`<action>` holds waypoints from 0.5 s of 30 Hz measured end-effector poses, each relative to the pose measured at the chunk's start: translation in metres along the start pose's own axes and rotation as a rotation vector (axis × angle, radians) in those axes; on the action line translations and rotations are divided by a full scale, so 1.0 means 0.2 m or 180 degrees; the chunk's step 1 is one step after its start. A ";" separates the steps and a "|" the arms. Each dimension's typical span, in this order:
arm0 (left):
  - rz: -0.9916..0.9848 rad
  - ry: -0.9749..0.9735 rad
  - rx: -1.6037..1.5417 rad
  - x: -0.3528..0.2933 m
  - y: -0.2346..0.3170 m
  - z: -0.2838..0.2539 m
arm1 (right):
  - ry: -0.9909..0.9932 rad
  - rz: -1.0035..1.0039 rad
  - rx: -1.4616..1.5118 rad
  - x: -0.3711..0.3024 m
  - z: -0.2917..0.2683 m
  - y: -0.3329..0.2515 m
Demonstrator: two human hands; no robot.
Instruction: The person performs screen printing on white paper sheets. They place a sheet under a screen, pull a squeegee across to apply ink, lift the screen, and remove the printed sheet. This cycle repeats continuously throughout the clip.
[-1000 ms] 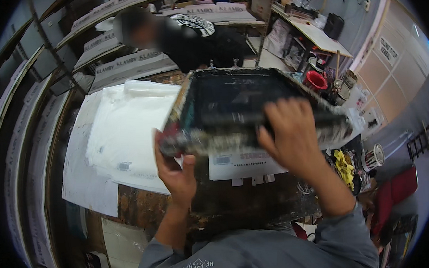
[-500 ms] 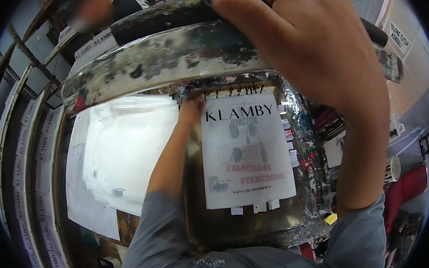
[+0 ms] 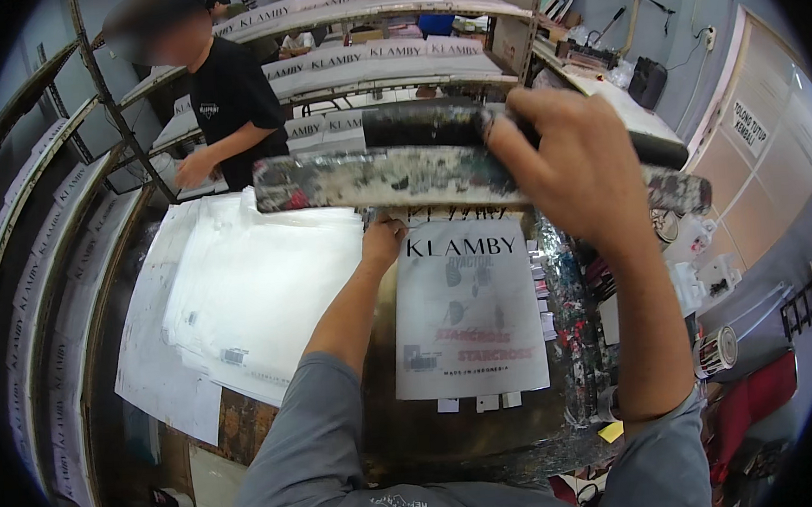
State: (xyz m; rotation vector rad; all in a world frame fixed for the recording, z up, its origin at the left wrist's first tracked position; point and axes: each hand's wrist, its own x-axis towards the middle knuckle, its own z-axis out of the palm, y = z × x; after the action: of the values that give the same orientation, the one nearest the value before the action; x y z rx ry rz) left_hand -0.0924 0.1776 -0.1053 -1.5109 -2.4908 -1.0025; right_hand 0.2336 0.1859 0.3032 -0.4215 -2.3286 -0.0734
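My right hand is closed around the black, tube-like grip of a long paint-spattered bar. The bar is raised across the far side of the work table. Below it lies a thin white sheet printed with black, grey and red lettering and a small barcode. My left hand is at that sheet's far left corner, fingers pinched together there; the bar partly hides the spot. To the left sits a thick pile of glossy white sheets.
Paint-stained trim runs along the table's right side. Racks of printed sheets stand at the left and along the back. A person in a black shirt stands beyond the pile. A paint can is at the right.
The bar and my right hand now appear smaller and farther off, uncovering the back racks and the person. My left hand stays by the sheet's far left corner. The whole view has tilted up.
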 end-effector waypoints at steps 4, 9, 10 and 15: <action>0.0151 0.0045 -0.0719 -0.11 0.03 -0.37 | 0.0279 -0.0117 -0.0013 -0.05 0.02 -0.02; -0.0608 0.0760 -0.0895 -0.86 -0.29 -0.92 | 0.0170 -0.0043 -0.0031 -0.12 0.03 -0.03; -0.1127 0.1013 -0.1221 -1.04 -0.39 -1.00 | 0.0055 0.0010 -0.0097 -0.15 0.03 -0.04; -0.1906 0.1824 -0.0566 -1.74 -0.87 -1.53 | 0.0284 -0.0218 -0.0108 -0.21 0.04 -0.06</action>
State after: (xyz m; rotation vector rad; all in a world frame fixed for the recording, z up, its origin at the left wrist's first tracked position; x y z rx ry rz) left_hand -0.1373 -0.3152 -0.0788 -0.3641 -2.4682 -1.4978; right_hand 0.2517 0.1651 0.2694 -0.3482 -2.2566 -0.1620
